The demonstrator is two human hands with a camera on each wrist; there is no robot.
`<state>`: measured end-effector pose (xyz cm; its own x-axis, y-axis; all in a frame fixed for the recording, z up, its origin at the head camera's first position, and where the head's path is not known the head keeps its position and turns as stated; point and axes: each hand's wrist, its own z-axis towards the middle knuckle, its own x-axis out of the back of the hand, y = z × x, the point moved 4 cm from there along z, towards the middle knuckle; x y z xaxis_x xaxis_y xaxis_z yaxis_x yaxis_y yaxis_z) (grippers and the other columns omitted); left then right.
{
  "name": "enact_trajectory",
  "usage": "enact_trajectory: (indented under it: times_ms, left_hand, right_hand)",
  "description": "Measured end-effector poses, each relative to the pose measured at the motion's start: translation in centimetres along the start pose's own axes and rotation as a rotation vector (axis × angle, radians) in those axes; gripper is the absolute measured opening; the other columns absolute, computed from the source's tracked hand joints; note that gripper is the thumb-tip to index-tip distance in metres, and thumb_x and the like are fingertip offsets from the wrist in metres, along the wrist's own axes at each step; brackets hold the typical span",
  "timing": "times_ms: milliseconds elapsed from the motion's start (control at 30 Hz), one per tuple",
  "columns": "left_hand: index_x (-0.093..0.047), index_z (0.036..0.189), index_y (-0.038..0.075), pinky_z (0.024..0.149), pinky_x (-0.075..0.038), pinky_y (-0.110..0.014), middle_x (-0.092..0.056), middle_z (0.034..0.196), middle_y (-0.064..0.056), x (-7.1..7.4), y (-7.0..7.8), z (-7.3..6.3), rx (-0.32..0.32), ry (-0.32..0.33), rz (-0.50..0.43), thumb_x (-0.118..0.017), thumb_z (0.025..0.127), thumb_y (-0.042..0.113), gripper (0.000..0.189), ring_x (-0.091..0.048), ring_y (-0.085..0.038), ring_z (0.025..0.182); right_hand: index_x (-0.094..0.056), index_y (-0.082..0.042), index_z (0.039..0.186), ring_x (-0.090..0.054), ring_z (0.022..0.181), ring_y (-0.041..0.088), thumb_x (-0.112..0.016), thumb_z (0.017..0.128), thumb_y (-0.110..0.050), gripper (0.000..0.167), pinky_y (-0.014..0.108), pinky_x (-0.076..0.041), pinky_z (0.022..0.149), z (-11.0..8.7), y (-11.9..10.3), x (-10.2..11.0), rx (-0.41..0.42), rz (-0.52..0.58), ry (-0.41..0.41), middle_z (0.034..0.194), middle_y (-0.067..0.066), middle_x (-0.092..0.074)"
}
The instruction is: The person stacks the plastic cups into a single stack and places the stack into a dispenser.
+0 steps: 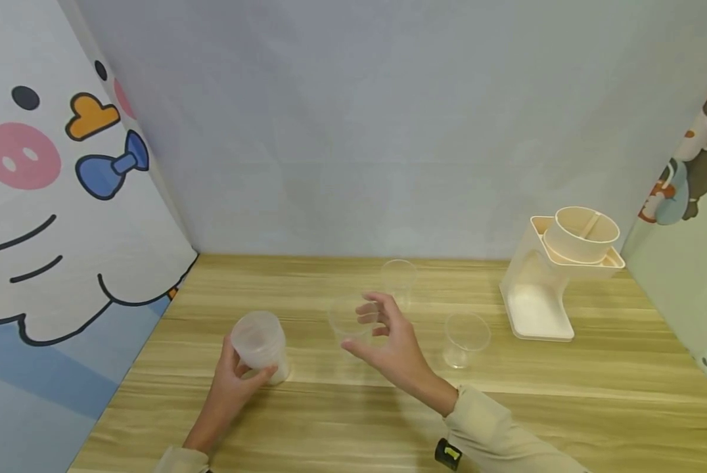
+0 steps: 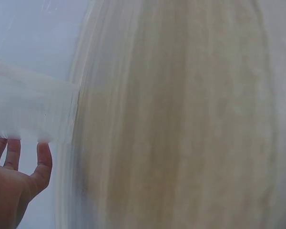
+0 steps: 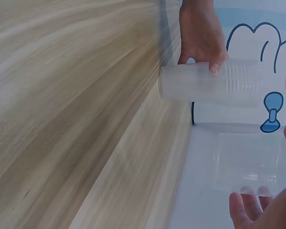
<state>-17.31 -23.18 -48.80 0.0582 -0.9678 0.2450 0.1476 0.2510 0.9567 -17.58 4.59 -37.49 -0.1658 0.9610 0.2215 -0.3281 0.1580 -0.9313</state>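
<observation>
My right hand (image 1: 395,345) is bare, and a long, loose, pale cream sleeve (image 1: 492,427) of creased cloth begins at its wrist. Against the edge of that right sleeve, near the cuff, is a small black device (image 1: 448,454) with a bright yellow-green patch (image 1: 452,453). Well to the left of the right sleeve, my bare left hand (image 1: 235,378) has a matching cream cuff (image 1: 179,461).

Wood-grain tabletop (image 1: 342,427), plasticware standing

Left to right: translucent cup stack (image 1: 266,348), rear clear cup (image 1: 399,279), front clear cup (image 1: 467,338), cream stand (image 1: 539,309) with rounded top.
</observation>
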Motion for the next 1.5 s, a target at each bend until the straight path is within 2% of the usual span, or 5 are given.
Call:
enact_trajectory:
  times_ms: [300,433,567,1167,1500]
  left_hand:
    - [-0.024,0.144,0.013,0.084,-0.046,-0.019,-0.042,0.130,-0.008,0.0,0.1,0.0,-0.015,-0.001,0.003,-0.076,0.077,0.000,0.085,-0.046,-0.010,0.113]
    - [-0.025,0.144,0.013,0.084,-0.046,-0.019,-0.042,0.130,-0.010,0.0,0.1,0.1,-0.029,-0.002,0.011,-0.076,0.078,0.001,0.084,-0.046,-0.010,0.112]
    - [-0.025,0.144,0.012,0.084,-0.046,-0.019,-0.042,0.130,-0.011,0.0,0.2,0.0,-0.029,-0.002,0.007,-0.075,0.078,0.001,0.083,-0.046,-0.010,0.112]
    - [-0.026,0.142,0.010,0.086,-0.046,-0.019,-0.042,0.131,-0.012,-0.1,0.7,-0.1,-0.018,0.002,-0.005,-0.076,0.078,0.001,0.082,-0.045,-0.009,0.114]
    - [-0.025,0.142,0.009,0.087,-0.044,-0.020,-0.042,0.131,-0.010,-0.1,0.5,0.0,-0.020,0.001,0.011,-0.076,0.078,0.003,0.082,-0.044,-0.010,0.115]
  right_hand:
    - [-0.043,0.000,0.131,-0.056,0.105,0.036,-0.079,0.074,-0.001,0.068,0.047,-0.046,0.084,0.7,-0.4,-0.4,-0.015,0.018,-0.010,0.113,0.016,-0.058]
    - [-0.043,0.001,0.131,-0.056,0.105,0.038,-0.079,0.074,-0.001,0.067,0.054,-0.045,0.085,1.1,-0.6,-0.8,-0.003,0.032,-0.014,0.113,0.017,-0.058]
    - [-0.043,0.001,0.131,-0.056,0.105,0.038,-0.079,0.074,-0.001,0.067,0.052,-0.045,0.084,1.4,-0.9,-1.1,0.006,0.032,-0.021,0.113,0.018,-0.057]
    - [-0.042,0.001,0.133,-0.057,0.101,0.036,-0.078,0.075,-0.002,0.069,0.044,-0.048,0.081,2.7,-2.4,-2.8,0.113,0.011,-0.051,0.111,0.018,-0.057]
    - [-0.045,-0.010,0.132,-0.059,0.100,0.026,-0.083,0.072,-0.014,0.071,0.041,-0.051,0.079,4.3,0.0,-4.6,0.170,0.010,-0.062,0.111,0.008,-0.060]
